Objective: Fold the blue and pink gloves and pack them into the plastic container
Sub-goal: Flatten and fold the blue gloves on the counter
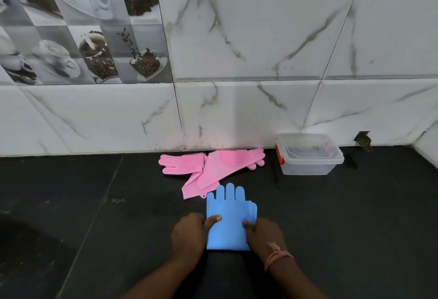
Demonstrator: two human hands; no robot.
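Observation:
The blue gloves (228, 218) lie stacked flat on the dark counter, fingers pointing toward the wall. My left hand (189, 233) grips their left edge, thumb on top. My right hand (264, 234) grips the right edge the same way, thumb on the blue surface. Two pink gloves (208, 167) lie crossed over each other behind the blue ones, close to the wall. A clear plastic container (308, 156) with a red clasp on its left side stands to the right of the pink gloves, against the wall; it looks open and holds nothing I can see.
The dark counter (94, 215) runs left and right of the gloves. A marble-tiled wall (237, 109) rises right behind the pink gloves and the container. A small hole in the wall (362, 138) sits to the right of the container.

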